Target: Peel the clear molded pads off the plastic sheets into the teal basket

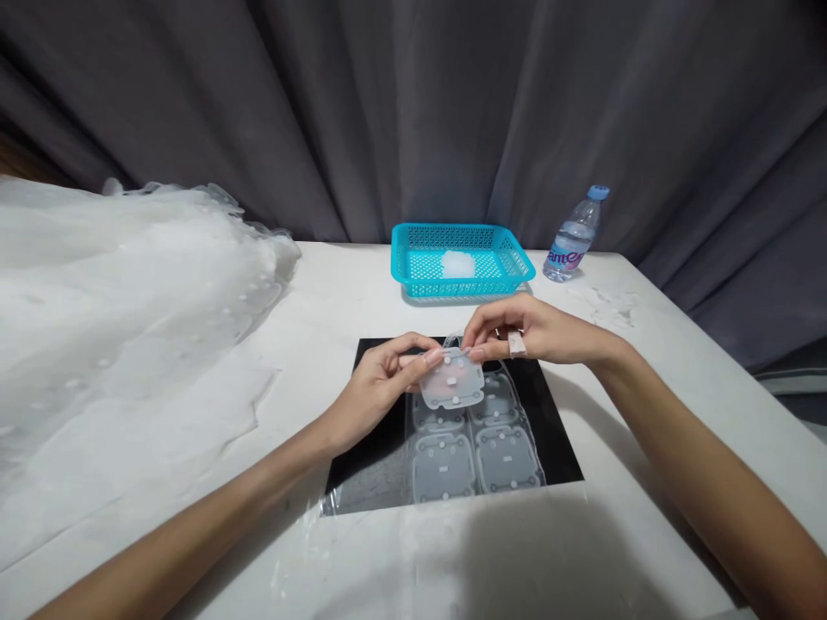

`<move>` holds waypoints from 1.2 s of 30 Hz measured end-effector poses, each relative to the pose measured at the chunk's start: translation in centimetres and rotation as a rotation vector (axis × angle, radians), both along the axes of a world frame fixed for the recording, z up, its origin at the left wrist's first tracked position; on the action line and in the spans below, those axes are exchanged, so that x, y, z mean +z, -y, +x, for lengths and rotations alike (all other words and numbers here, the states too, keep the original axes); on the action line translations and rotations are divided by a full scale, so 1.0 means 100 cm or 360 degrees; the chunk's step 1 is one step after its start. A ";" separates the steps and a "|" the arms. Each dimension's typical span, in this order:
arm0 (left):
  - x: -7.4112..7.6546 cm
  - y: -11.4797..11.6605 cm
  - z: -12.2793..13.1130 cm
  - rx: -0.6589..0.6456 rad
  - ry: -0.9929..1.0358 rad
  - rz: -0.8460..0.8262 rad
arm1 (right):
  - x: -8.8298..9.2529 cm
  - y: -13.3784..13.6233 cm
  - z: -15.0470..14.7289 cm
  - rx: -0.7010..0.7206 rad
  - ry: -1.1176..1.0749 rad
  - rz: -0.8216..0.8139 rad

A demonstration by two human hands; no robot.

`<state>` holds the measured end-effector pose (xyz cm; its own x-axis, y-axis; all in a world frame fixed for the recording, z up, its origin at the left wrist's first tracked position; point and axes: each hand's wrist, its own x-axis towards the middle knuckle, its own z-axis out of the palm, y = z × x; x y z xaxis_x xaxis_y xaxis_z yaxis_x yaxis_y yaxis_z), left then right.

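Note:
A translucent, rounded-square plastic piece (452, 392) with small white dots is raised above the table between my hands. My left hand (386, 372) pinches its upper left edge between thumb and fingers. At the upper right edge, the thumb and fingers of my right hand (510, 331) are closed on the same piece; a whitish wrap sits on one finger. Below lies a black sheet (556, 439) with a clear plastic sheet over it. Several similar rounded-square pieces (443, 469) are laid out in rows there, the upper ones partly hidden by the held piece.
A turquoise perforated basket (399, 267) with a small white clump (457, 264) inside stands at the back. Right of it is a water bottle (572, 241), near white scraps (611, 303). A big heap of translucent white sheets (129, 327) covers the left side. Grey curtains (413, 112) hang behind.

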<state>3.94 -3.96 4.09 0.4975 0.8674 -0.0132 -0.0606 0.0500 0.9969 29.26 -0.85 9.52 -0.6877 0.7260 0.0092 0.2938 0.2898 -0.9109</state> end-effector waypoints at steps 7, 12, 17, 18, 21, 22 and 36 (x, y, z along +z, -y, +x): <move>0.001 0.001 -0.002 -0.0021 0.0114 -0.0095 | 0.007 0.003 0.000 -0.0019 -0.0019 0.0011; 0.001 0.002 -0.001 -0.0034 0.0162 -0.0122 | 0.001 -0.002 0.005 -0.0049 -0.0003 0.0062; -0.002 0.001 0.000 -0.0014 0.0080 -0.0053 | -0.010 -0.009 0.012 -0.0059 -0.0018 0.0057; -0.003 0.001 0.000 -0.0016 0.0075 -0.0053 | -0.011 -0.011 0.013 -0.0056 -0.0028 0.0033; -0.004 0.000 -0.001 -0.0047 0.0090 -0.0065 | -0.015 -0.013 0.014 -0.0052 -0.0048 -0.0035; -0.004 0.000 -0.001 -0.0055 0.0095 -0.0066 | -0.016 -0.013 0.014 -0.0053 -0.0052 -0.0046; -0.010 -0.008 -0.005 -0.0082 0.0077 -0.0205 | -0.024 -0.014 0.013 -0.0051 -0.0134 -0.0153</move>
<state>3.42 -3.12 3.05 0.5440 0.8334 -0.0976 -0.1027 0.1816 0.9780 30.59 0.55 7.16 -0.6638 0.7479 -0.0048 0.2231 0.1918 -0.9557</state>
